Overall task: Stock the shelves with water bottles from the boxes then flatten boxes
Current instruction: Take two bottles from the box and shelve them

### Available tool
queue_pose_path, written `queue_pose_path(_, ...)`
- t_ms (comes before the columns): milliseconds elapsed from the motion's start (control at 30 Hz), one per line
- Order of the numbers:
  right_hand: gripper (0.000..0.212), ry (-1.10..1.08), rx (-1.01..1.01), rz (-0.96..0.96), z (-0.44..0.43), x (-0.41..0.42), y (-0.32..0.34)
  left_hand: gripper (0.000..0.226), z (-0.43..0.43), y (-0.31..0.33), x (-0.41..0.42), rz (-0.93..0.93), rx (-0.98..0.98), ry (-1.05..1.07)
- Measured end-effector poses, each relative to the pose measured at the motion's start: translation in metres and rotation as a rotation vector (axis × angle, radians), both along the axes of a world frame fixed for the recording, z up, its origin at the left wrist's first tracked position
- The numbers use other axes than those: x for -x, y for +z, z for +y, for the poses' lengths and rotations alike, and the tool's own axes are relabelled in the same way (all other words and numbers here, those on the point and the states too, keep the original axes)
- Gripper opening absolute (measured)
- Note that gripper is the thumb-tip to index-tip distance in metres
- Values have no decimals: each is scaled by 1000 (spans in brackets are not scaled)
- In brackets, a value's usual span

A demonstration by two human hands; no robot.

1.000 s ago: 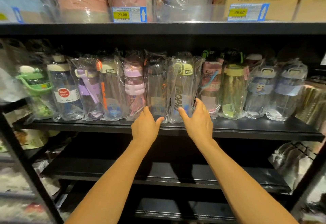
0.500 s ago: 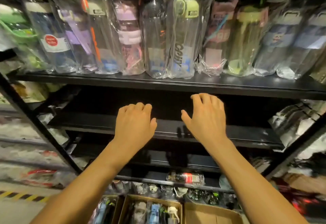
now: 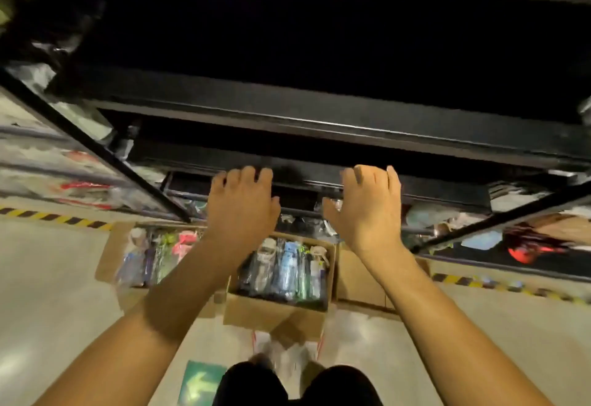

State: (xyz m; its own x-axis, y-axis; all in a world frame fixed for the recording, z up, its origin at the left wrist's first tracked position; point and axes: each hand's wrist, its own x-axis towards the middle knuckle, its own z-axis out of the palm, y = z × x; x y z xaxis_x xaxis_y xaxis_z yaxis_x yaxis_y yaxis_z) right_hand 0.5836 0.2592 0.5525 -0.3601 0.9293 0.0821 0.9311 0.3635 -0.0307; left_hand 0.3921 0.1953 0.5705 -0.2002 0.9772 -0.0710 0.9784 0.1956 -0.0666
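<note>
Left hand and right hand hover apart, fingers loosely bent, empty, above a box of water bottles, seemingly upright, on the floor at the shelves' front edge

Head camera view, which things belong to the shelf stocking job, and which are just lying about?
Job in hand:
wrapped bottles in the middle box
left box, also holding bottles
black shelf
left hand and right hand, both empty

Lying about:
green arrow floor sticker
striped floor tape
red item low on the right rack
</note>
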Motion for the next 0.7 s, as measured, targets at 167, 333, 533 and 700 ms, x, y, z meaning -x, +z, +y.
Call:
queue_pose_path(167,50,9,145,-40,-30,20,-101,41,-26,-103,21,-15,126,2)
queue_pose_path(333,61,4,339,-129,-62,45,-201,55,-47,-204,32,-48,251,-22)
queue_pose_path(533,59,-73,438,-120,-87,53,-325,59,-69,-326,41,-90,276,-69)
queue_pose_path(700,61,-113,548,-130,-93,58,-423,50,-77,-432,47,-59,375,-127)
